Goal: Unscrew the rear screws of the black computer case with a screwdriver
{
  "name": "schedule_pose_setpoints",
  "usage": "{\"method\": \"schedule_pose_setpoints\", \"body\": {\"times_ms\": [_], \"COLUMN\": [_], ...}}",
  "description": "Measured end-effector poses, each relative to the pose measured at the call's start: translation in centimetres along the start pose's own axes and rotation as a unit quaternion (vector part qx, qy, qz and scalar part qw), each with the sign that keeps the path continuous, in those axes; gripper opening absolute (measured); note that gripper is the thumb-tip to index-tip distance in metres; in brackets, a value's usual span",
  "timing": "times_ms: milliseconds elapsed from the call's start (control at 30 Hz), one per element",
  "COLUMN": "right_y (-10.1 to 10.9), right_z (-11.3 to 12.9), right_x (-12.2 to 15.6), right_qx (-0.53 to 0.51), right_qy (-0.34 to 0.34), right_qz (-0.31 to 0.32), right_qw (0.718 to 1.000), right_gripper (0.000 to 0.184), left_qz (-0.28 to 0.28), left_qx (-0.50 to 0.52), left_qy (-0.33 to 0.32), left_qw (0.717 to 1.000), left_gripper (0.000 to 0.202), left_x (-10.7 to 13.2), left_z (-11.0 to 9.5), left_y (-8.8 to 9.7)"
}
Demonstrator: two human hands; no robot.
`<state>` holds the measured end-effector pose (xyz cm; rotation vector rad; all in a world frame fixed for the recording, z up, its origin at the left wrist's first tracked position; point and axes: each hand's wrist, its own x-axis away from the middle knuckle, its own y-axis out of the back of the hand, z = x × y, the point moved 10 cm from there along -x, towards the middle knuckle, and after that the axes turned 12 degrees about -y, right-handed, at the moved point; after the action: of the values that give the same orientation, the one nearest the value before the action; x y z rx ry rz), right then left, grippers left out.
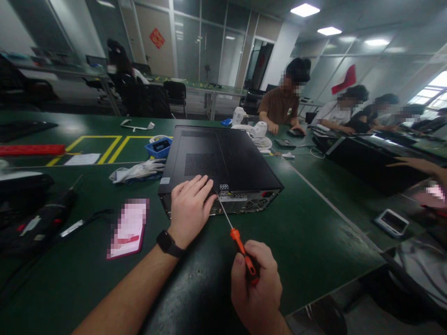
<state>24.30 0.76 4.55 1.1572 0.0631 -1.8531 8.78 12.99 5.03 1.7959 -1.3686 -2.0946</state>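
Observation:
A black desktop computer case (240, 153) lies flat on the table with its rear panel facing me. My left hand (192, 200), wearing a black watch, rests on the case's near edge. Its fingers stretch over the top cover and its thumb points down beside the rear panel. My right hand (258, 284) is closed around the orange-and-black handle of a screwdriver (236, 235). The thin metal shaft slants up and left, and its tip meets the upper edge of the rear panel beside my left thumb. Whether a screw sits under the tip is too small to tell.
Left of the case are gloves (138, 171), a blue bin (159, 148), a pink-edged phone (129, 228) and a corded power tool (42, 223). White fans (260, 135) stand behind it. Co-workers sit at right, near a black panel (370, 160) and a small device (391, 222).

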Motion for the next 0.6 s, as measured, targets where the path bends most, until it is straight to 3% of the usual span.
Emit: {"method": "schedule_pose_setpoints", "body": {"times_ms": [200,600], "right_y": [0.11,-0.36], "right_z": [-0.28,-0.66], "right_x": [-0.06,0.06], "right_qx": [0.007,0.051], "right_qy": [-0.009,-0.028], "right_qz": [0.023,0.004], "right_qw": [1.000,0.998], "right_gripper": [0.014,0.013], "left_qz": [0.002,0.005], "left_qx": [-0.005,-0.007], "left_qy": [-0.002,0.000], "left_qw": [1.000,1.000], "left_gripper": [0.034,0.033], "left_x": [-0.05,0.05], "left_z": [0.00,-0.04], "left_y": [-0.07,-0.03]}}
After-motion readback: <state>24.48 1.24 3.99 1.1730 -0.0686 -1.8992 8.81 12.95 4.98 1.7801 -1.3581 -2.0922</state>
